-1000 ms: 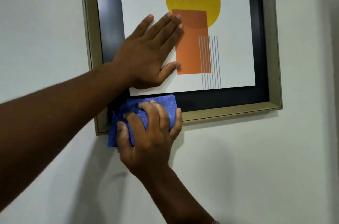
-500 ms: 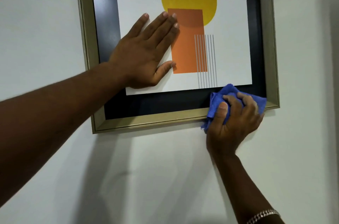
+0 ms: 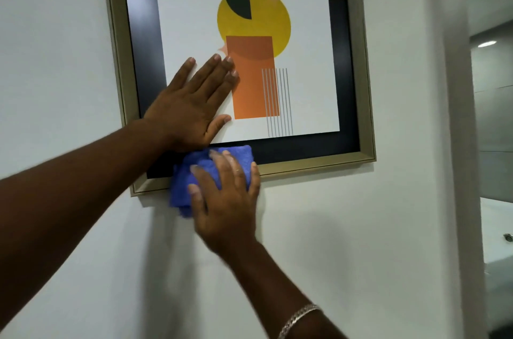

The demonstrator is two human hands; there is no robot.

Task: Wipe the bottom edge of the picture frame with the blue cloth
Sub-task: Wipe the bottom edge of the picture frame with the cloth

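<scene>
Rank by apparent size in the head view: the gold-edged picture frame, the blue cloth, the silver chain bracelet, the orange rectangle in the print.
1. Gold-edged picture frame, largest though cropped at the top.
2. Orange rectangle and blue cloth: too close to rank, since the right hand hides much of the cloth.
3. Silver chain bracelet, smallest.

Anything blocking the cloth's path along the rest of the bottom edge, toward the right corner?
Nothing visible. The right hand presses the blue cloth on the bottom edge; the left hand lies flat above, on the print, off that edge.
</scene>
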